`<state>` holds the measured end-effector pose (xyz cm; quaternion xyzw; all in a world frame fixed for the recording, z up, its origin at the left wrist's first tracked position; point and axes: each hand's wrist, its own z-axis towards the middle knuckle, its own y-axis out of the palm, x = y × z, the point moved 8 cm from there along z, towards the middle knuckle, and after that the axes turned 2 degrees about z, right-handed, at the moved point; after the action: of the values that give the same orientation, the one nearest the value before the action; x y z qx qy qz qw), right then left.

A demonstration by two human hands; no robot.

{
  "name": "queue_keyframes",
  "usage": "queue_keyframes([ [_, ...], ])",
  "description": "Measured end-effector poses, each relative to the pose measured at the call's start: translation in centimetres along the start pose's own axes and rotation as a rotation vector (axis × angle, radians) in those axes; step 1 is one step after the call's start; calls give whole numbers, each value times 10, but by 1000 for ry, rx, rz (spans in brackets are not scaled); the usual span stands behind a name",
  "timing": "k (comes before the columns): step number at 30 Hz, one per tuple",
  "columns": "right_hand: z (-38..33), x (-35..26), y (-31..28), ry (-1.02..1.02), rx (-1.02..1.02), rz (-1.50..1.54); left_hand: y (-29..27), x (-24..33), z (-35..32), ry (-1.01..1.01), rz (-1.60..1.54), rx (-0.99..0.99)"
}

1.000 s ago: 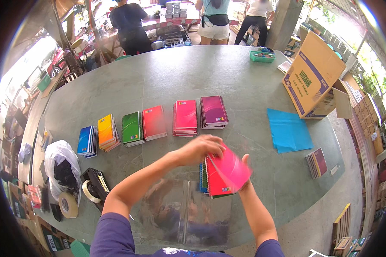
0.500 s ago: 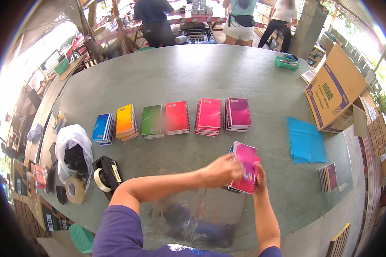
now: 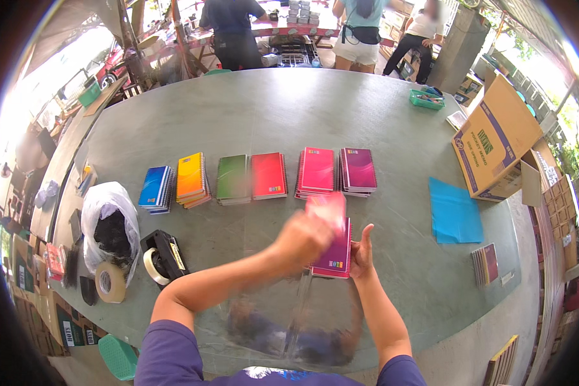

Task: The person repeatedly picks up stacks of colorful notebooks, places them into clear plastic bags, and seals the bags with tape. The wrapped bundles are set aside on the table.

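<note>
Head view, pinkish-red notebook [image 3: 328,210]: blurred, above the table [image 3: 264,103], nearer its front edge.
Left hand [image 3: 304,238]: fingers closed on that notebook.
Right hand [image 3: 361,258]: thumb spread wide, alongside the purple-topped notebook stack [image 3: 338,254].
Tape dispenser [image 3: 168,257]: toward the surface's left edge.

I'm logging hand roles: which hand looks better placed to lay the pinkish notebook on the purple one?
Probably the left hand: motion-blurred, it seems to hold the pinkish notebook over the purple notebook. The right hand is at the purple notebook's right edge, thumb raised.
</note>
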<state>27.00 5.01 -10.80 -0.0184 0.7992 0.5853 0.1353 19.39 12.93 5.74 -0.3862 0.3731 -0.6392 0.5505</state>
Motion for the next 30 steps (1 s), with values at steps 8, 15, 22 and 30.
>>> queue_keyframes([
  [8, -51, -27, -32, -42, 238, -227, 87, -41, 118, -154, 69, 290],
  [15, -108, -36, -40, -96, 384, -274, 132, -28, 157, -152, 221, 31],
  [22, -122, -27, 0, -441, 101, -235, 24, 49, 32, 181, -690, -87],
  [30, -135, 97, 9, 205, 194, -160, -15, 104, -139, 131, -283, -131],
])
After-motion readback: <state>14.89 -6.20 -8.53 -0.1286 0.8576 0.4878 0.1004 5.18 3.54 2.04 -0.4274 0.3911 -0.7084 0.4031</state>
